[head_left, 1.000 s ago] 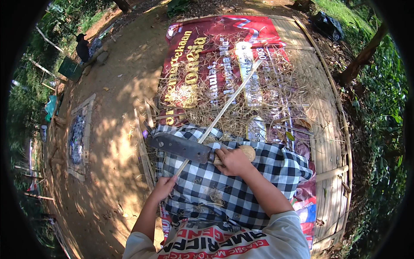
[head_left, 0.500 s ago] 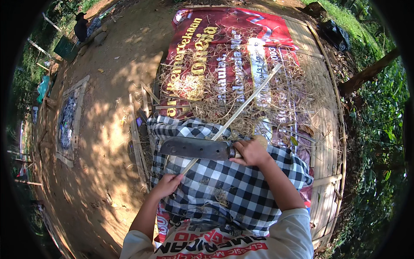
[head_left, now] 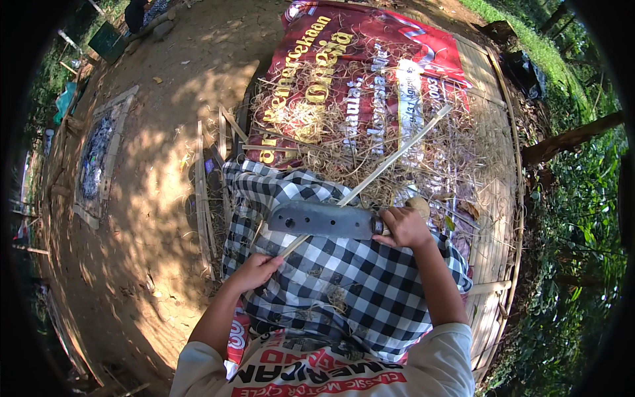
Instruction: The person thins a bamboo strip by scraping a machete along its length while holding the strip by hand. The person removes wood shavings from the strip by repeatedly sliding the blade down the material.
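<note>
My right hand (head_left: 405, 227) grips the handle of a broad cleaver-like knife (head_left: 324, 221), whose dark blade with several holes points left. The blade lies across a long pale strip of split bamboo (head_left: 397, 154), covering a short part of it. Between the fingers of my left hand (head_left: 258, 271) is the strip's near end. The strip slants away up to the right, over a littered banner. Under both hands a black-and-white checked cloth (head_left: 324, 274) covers my lap.
Curly shavings (head_left: 304, 126) are strewn over a red printed banner (head_left: 436, 53) on a bamboo platform (head_left: 496, 132). Loose bamboo pieces (head_left: 202, 198) lie along its left side. Farther left, a framed ash patch (head_left: 99, 155) sits on the dirt ground. A person (head_left: 137, 14) is partly visible at the far left.
The knife and my right hand have shifted right, and the blade has turned to show more of its flat side. The bamboo strip stays in my left hand. The whole view has tilted slightly.
</note>
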A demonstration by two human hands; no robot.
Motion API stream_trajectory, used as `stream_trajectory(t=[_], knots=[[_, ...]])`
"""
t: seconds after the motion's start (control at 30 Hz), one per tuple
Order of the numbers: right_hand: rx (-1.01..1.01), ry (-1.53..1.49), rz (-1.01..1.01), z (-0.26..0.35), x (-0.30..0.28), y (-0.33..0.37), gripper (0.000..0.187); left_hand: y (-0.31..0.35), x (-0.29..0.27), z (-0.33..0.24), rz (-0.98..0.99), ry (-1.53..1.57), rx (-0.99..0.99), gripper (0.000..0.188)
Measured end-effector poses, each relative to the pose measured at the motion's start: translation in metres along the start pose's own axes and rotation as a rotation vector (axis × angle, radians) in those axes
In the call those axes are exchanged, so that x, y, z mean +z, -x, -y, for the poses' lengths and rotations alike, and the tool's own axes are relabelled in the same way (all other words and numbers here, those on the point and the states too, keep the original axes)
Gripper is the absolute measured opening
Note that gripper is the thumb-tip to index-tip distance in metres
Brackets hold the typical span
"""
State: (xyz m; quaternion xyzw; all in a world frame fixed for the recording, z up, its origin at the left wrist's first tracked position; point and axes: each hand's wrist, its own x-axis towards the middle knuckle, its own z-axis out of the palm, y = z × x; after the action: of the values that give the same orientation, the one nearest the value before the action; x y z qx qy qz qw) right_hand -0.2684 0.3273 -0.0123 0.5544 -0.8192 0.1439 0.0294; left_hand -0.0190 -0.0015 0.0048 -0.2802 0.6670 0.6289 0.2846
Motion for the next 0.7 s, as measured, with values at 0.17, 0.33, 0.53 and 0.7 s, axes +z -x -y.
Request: stream_trajectory(t=[0.17, 0.33, 0.53, 0.7], knots=[[-0.007, 0.042, 0.005, -0.003, -0.007, 0.003, 0.052, 0.002, 0.001, -0.004, -0.021, -0.025, -0.001, 0.042], [0.192, 0.083, -0.048, -0.036, -0.007, 0.035, 0.048, 0.008, -0.005, 0.014, 0.004, 0.098, -0.018, 0.038], [1.176, -0.022, -0.31, -0.106, -0.044, 0.111, 0.042, 0.006, 0.0, 0.01, -0.054, 0.112, -0.041, 0.038], [1.065, -0.237, -0.608, -0.082, -0.034, 0.132, 0.033, 0.003, 0.001, -0.005, -0.068, -0.009, -0.059, 0.045]])
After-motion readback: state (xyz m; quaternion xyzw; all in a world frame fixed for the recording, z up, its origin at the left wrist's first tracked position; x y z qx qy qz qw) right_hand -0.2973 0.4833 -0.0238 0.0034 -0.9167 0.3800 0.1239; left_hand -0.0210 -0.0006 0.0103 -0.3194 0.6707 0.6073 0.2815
